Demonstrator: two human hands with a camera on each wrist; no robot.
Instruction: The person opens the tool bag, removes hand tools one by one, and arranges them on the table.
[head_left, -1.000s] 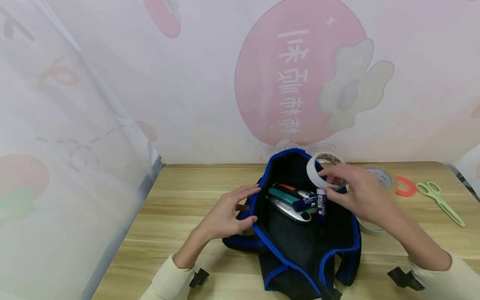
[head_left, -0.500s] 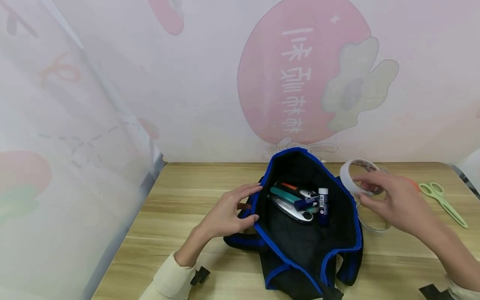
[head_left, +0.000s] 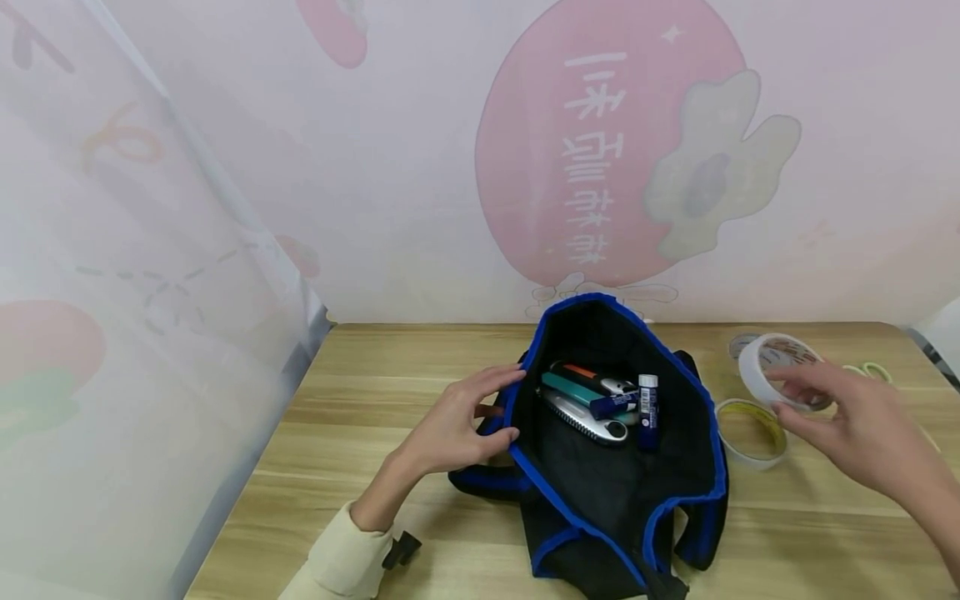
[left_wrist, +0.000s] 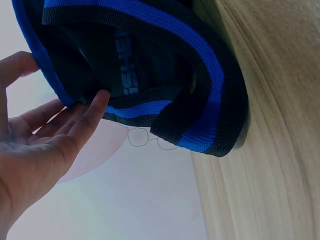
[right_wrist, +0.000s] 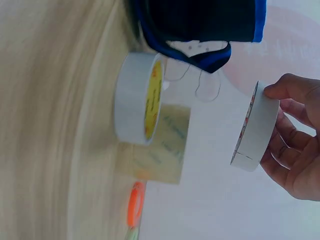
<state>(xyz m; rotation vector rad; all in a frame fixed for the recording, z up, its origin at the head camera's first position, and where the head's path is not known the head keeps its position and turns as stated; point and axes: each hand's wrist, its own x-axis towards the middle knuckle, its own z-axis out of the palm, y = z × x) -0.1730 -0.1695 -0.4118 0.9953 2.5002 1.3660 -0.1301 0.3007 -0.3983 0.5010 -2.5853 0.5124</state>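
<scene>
My left hand (head_left: 453, 425) grips the left rim of a black fabric tool bag (head_left: 592, 483) with blue edging, thumb and fingers on either side of the edge. The bag lies open toward me. Inside are a silver utility knife (head_left: 581, 419), a teal-handled tool (head_left: 567, 387), a black and orange tool (head_left: 581, 372) and two dark blue glue sticks, one of them white-capped (head_left: 648, 417). To the right of the bag, my right hand (head_left: 870, 425) pinches a roll of white tape (right_wrist: 260, 127) by its band, held above the table.
Another white tape roll (right_wrist: 132, 97) with a yellow inside stands on the wooden table (head_left: 375, 400) beside the bag. Behind it are a wide clear tape roll (right_wrist: 162, 145) and an orange ring-shaped roll (right_wrist: 135, 205). Pale green scissors (head_left: 873, 372) are mostly hidden by my right hand.
My right hand has carried the white tape roll from over the bag's opening out to the right, past its rim. The left hand keeps its grip, and the bag's contents look unmoved.
</scene>
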